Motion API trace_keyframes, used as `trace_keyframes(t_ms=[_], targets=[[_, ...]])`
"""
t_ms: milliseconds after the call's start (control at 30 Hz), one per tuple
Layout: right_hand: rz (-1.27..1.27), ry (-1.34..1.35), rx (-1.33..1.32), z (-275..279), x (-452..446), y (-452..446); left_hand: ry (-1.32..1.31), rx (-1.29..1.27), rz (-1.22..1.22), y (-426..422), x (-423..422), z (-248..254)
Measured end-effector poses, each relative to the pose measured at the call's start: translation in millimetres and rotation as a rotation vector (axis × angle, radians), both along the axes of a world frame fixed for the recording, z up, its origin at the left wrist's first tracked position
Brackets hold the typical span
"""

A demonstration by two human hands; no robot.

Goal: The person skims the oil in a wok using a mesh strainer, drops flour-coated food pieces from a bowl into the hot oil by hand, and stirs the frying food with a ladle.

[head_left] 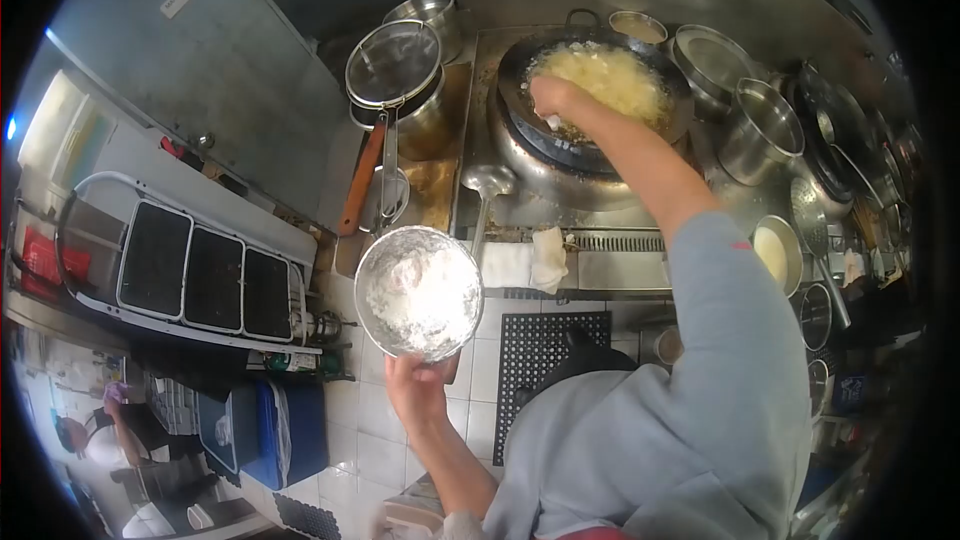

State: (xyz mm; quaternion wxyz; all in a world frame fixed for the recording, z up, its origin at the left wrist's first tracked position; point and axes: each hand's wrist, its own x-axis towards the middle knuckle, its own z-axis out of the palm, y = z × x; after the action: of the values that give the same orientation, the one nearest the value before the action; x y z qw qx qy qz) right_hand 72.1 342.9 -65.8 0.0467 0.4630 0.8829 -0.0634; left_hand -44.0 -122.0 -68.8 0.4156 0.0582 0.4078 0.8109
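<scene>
My left hand [418,395] grips the near rim of a metal bowl [364,312], held out over the floor in front of the stove. White flour [425,295] coats the bowl's inside, with floury lumps in it. Over the left part of a large dark wok [512,80], my right hand [560,102] reaches down with its fingers closed. A small white bit shows at the fingertips, too small to name. Yellow bubbling oil [615,80] fills the wok, with pale pieces along its edge.
A ladle [488,180] and a folded white cloth [548,258] lie at the stove's front edge. A strainer [395,60] rests on a pot at left. Metal pots [762,130] crowd the right. A stepladder [190,260] stands left; another person [105,445] is at lower left.
</scene>
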Motion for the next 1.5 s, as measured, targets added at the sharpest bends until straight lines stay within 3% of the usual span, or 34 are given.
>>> trace_keyframes(t_ms=[67,167,233,300,400,500,567,733,767,867,933,1033,1133,1167,1200,1267,1333,1367,1400,1467,1500], targets=[[-0.075,0.03,-0.015,-6,0,-4,-0.032,-0.018,-0.023,-3,-2,-7],[-0.021,0.337,0.31,-7,-6,33,-0.019,-0.025,-0.059,2,0,-24],[0.128,0.407,0.308,58,-4,1,-0.045,-0.031,-0.113,9,4,-24],[0.257,0.747,0.225,94,7,-43,-0.049,-0.047,-0.154,17,7,-28],[0.344,0.707,-0.141,123,10,-118,-0.024,-0.046,-0.222,32,7,-34],[0.791,0.613,0.028,94,16,-168,0.008,-0.021,-0.261,47,10,-36],[0.706,0.441,-0.125,82,18,-203,0.02,-0.006,-0.304,52,18,-35],[0.503,0.499,-0.069,32,15,-236,0.067,0.049,-0.383,66,40,-42],[0.568,0.517,0.089,4,13,-228,0.075,0.068,-0.397,70,44,-45],[0.418,0.259,0.126,12,11,-243,0.067,0.059,-0.386,81,50,-54],[0.404,0.151,0.163,11,11,-233,0.072,0.047,-0.391,87,51,-57],[0.567,0.277,0.232,4,20,-220,0.016,0.092,-0.349,97,51,-41],[0.44,0.489,-0.012,17,22,-171,0.011,0.049,-0.424,122,46,-59],[0.32,0.566,-0.142,46,25,-170,0.003,0.046,-0.429,127,44,-64],[0.442,0.668,-0.13,55,29,-140,-0.022,0.073,-0.45,130,46,-58],[0.276,0.746,-0.074,78,38,-111,-0.058,-0.079,-0.266,138,58,-62],[0.339,0.682,-0.054,31,61,-7,-0.071,-0.045,-0.249,151,60,-83],[0.457,0.509,0.182,-20,78,69,-0.05,-0.02,-0.243,142,59,-72],[0.22,0.206,0.157,-22,74,59,-0.004,0.024,-0.28,143,56,-81],[0.393,0.012,0.326,-131,102,157,-0.013,0.015,-0.28,128,52,-69],[0.361,-0.043,0.251,-125,100,138,-0.033,0.009,-0.246,124,51,-68]])
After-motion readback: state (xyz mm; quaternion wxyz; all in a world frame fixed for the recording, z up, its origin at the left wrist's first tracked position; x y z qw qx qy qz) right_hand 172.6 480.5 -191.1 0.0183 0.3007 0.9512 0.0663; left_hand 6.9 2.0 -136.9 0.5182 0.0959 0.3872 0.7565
